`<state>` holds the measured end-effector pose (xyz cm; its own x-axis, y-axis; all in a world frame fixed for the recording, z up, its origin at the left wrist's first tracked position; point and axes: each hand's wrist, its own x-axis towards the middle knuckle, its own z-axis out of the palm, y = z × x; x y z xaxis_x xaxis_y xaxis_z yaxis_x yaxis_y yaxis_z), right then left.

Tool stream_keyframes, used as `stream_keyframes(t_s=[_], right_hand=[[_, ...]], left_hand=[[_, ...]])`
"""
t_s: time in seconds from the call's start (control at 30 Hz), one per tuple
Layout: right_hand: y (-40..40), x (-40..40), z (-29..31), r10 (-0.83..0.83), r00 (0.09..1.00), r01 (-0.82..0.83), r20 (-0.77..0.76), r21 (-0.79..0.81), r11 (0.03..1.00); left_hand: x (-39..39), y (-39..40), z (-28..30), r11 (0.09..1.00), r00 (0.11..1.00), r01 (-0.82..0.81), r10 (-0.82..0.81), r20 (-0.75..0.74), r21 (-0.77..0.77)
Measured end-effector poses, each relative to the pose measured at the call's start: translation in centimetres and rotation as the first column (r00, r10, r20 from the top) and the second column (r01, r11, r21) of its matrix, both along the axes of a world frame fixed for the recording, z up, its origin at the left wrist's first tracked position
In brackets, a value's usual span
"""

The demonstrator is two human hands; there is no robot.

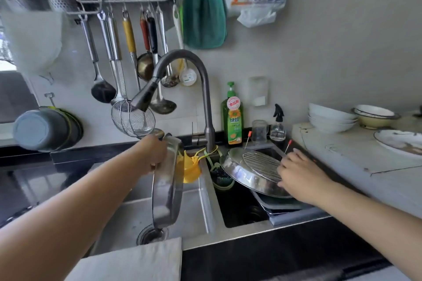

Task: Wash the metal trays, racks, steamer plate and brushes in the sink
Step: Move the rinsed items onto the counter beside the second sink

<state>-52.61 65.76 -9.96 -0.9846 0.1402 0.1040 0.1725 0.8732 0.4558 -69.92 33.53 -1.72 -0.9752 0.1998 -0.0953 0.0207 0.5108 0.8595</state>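
My left hand [155, 155] grips the upper rim of a round metal tray [167, 185], held on edge above the left sink basin [137, 212] near the drain [151, 234]. My right hand [299, 173] rests with curled fingers on a round wire rack [260, 164] that lies in a tilted metal pan [237, 175] over the right basin [239, 207]. Two thin sticks with red tips [250, 134] stand up behind the pan. More flat trays [280, 206] are stacked under the pan. The faucet [205, 89] points its spray head left; I cannot tell whether water runs.
A green dish-soap bottle [233, 118], a glass jar [259, 131] and a spray bottle [278, 125] stand behind the sink. A yellow cloth [190, 169] hangs on the divider. Bowls [331, 118] and plates [402, 141] sit on the right counter. Utensils hang above. A grey towel [137, 260] lies at the front edge.
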Motion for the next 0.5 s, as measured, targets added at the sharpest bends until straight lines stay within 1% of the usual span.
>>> stream_keyframes(t_s=[0.07, 0.17, 0.23, 0.3, 0.37, 0.43, 0.5], right_hand=[[-0.2, -0.6, -0.4, 0.004, 1.000, -0.005, 0.019, 0.026, 1.000], [-0.3, -0.5, -0.2, 0.009, 0.999, -0.009, 0.040, -0.004, 1.000], [-0.1, -0.5, 0.0, 0.006, 1.000, -0.007, -0.006, -0.063, 0.998], [0.4, -0.8, 0.4, -0.047, 0.995, 0.032, -0.089, -0.161, 0.986], [1.3, -1.3, 0.9, -0.122, 0.977, 0.069, -0.173, -0.283, 0.957], [2.1, -1.9, 1.4, -0.200, 0.956, 0.104, -0.217, -0.387, 0.916], [2.7, -2.2, 2.0, -0.251, 0.932, 0.129, -0.260, -0.410, 0.903]], left_hand=[[0.1, 1.1, 0.5, 0.999, 0.996, -0.031, 0.033, -0.080, 0.035], [0.7, 2.1, 1.6, 0.985, 0.992, -0.072, 0.088, -0.094, 0.159], [1.8, 2.5, 2.7, 0.971, 0.988, -0.068, 0.097, -0.116, 0.229], [2.8, 2.9, 4.0, 0.951, 0.985, -0.058, 0.104, -0.138, 0.303], [3.5, 3.4, 5.7, 0.903, 0.984, -0.053, 0.120, -0.132, 0.427], [3.3, 3.7, 7.7, 0.832, 0.984, -0.064, 0.145, -0.105, 0.551], [2.9, 4.0, 9.6, 0.756, 0.989, -0.065, 0.135, -0.058, 0.651]])
